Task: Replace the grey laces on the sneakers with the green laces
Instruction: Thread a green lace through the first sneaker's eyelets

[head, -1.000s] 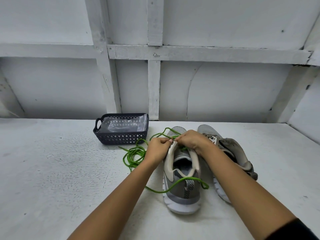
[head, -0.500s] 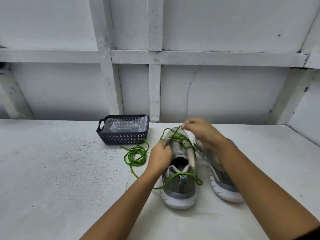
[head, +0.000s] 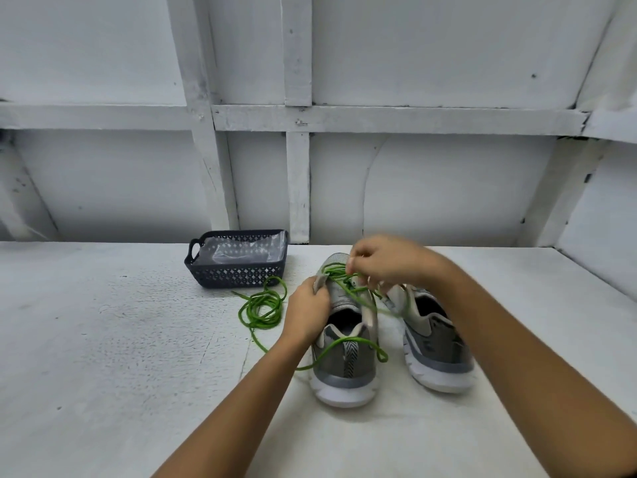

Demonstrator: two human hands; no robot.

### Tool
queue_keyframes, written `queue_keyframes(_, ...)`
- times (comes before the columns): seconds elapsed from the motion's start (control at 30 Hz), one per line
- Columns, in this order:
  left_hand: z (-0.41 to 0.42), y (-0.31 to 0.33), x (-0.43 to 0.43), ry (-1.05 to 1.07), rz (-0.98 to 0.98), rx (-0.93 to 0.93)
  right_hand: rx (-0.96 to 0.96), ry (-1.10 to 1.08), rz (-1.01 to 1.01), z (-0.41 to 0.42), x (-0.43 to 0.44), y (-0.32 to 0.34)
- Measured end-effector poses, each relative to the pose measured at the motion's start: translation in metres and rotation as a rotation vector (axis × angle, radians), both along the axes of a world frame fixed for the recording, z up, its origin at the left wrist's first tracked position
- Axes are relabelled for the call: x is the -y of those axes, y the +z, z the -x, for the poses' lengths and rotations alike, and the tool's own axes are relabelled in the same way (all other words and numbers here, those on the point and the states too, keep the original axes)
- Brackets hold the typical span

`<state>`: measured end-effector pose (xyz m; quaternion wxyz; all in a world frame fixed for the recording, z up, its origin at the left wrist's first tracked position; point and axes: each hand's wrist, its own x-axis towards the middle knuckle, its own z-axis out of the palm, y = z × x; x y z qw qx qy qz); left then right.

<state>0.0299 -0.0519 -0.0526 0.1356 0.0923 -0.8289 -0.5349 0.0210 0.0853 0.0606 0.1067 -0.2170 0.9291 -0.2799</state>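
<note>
Two grey sneakers with white soles stand heel-first toward me on the white table. The left sneaker (head: pixel 346 360) has a green lace (head: pixel 344 345) threaded across its front, with one end draped over the heel. My left hand (head: pixel 305 313) grips the left edge of its upper near the eyelets. My right hand (head: pixel 386 262) is raised just above the toe area and pinches the green lace. The right sneaker (head: pixel 436 343) stands beside it with no lace visible. A loose coil of green lace (head: pixel 263 307) lies on the table left of the shoes.
A dark perforated plastic basket (head: pixel 238 272) with a clear plastic bag inside stands at the back, left of the shoes, near the white panelled wall (head: pixel 413 188). The white table (head: pixel 103 357) stretches wide to the left and front.
My right hand has lifted from the shoe's tongue and pulled the green lace upward. My left hand stays on the left sneaker's upper. The view has shifted slightly.
</note>
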Motion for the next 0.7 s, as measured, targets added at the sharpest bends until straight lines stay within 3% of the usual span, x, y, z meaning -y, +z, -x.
queue_keyframes(0.1,-0.001,-0.001,0.001,-0.004,-0.003,0.004,-0.242,-0.032,-0.226,0.024,0.021,-0.03)
queue_keyframes(0.23,-0.002,-0.001,0.001,-0.017,-0.032,0.012,-0.308,-0.083,-0.36,0.043,0.036,-0.054)
queue_keyframes(0.37,-0.002,-0.002,0.002,-0.026,-0.022,0.016,-0.333,-0.106,-0.324,0.05,0.043,-0.062)
queue_keyframes(0.7,-0.005,0.001,0.001,-0.01,0.016,-0.009,0.136,-0.035,0.649,0.014,0.001,-0.008)
